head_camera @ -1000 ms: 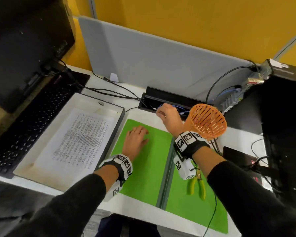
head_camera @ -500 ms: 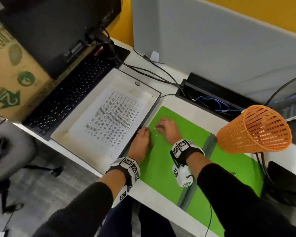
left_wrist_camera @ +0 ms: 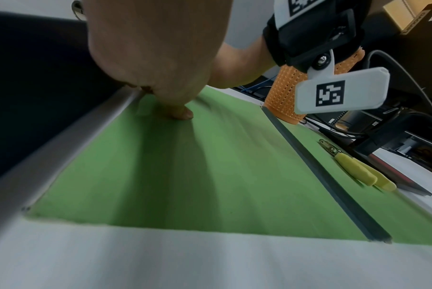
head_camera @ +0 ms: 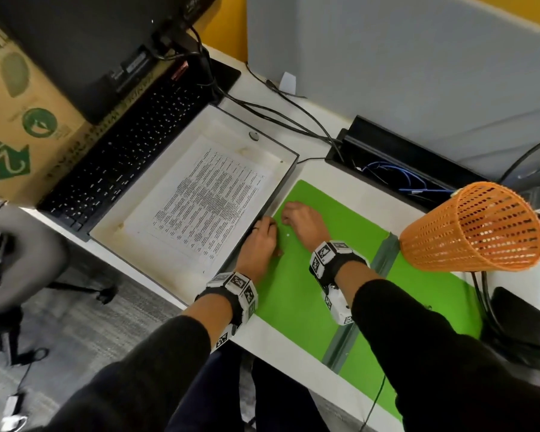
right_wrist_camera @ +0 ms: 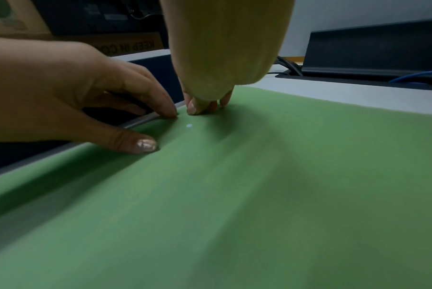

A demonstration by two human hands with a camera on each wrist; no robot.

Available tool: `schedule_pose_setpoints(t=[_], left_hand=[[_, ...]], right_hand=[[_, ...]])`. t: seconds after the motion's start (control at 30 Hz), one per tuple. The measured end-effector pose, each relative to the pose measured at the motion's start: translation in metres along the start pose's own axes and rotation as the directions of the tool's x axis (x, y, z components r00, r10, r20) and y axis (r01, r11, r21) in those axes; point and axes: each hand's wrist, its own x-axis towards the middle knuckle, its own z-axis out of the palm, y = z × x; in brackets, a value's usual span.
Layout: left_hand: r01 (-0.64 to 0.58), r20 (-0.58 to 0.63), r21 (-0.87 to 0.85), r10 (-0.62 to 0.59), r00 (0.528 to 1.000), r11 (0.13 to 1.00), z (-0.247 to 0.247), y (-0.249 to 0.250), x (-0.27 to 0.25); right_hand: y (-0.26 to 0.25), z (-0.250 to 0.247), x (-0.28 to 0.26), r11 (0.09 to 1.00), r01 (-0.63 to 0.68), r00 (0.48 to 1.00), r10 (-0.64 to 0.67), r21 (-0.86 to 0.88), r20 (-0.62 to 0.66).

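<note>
A green mat (head_camera: 296,294) lies on the white desk, and both my hands are on its left part. My left hand (head_camera: 259,241) rests with straight fingers on the mat's edge, against the rim of the paper tray (head_camera: 289,157); its thumb (right_wrist_camera: 145,145) presses the mat. My right hand (head_camera: 303,221) stands beside it, its fingertips (right_wrist_camera: 197,107) curled down and bunched on the mat; I see nothing between them. A tiny white speck (head_camera: 287,235) (right_wrist_camera: 189,125) lies on the mat between the two hands, touching neither.
An orange mesh basket (head_camera: 471,226) lies tipped at the right. Yellow-handled pliers (left_wrist_camera: 358,172) lie beyond the grey strip (left_wrist_camera: 321,172). The tray holds a printed sheet (head_camera: 206,198). A keyboard (head_camera: 128,151), a cardboard box (head_camera: 16,113) and an open cable trough (head_camera: 396,169) ring the desk.
My right hand came back from the cable trough to the mat beside the left hand. My left hand slid to the mat's left edge. The head view swung left.
</note>
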Motion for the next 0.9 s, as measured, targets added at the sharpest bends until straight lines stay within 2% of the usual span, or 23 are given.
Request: schedule_pose_setpoints(t=[0.17,0.3,0.37,0.5,0.67,0.8,0.9], left_hand=[[-0.039,-0.034,0.005,0.039,0.999,0.999,0.001,-0.001,-0.003],[-0.08,-0.068,0.006,0.08,0.994,0.997,0.002,-0.002,-0.004],[-0.101,-0.069,0.021,0.102,0.992,0.995,0.001,-0.002,-0.004],[-0.131,-0.035,0.062,0.133,0.991,0.989,0.001,-0.003,-0.002],[-0.15,-0.069,0.046,0.153,0.986,0.988,-0.001,-0.003,0.002],[-0.182,-0.12,0.018,0.183,0.976,0.983,-0.005,0.002,0.011],[-0.184,-0.111,0.037,0.187,0.976,0.982,-0.005,0.008,0.019]], right_hand=[[-0.001,0.005,0.0,0.996,0.053,0.998,-0.054,-0.068,-0.022],[-0.004,0.008,-0.002,0.989,0.044,0.998,-0.049,-0.144,-0.035],[-0.007,0.008,-0.003,0.985,0.029,0.998,-0.037,-0.17,-0.047],[-0.008,0.005,-0.005,0.983,-0.034,0.999,0.038,-0.181,0.019],[0.006,-0.001,-0.017,0.983,-0.151,0.988,0.146,-0.105,-0.052],[0.022,-0.004,-0.034,0.98,-0.197,0.978,0.195,-0.023,-0.079],[0.032,-0.003,-0.048,0.973,-0.23,0.967,0.232,0.026,-0.11]])
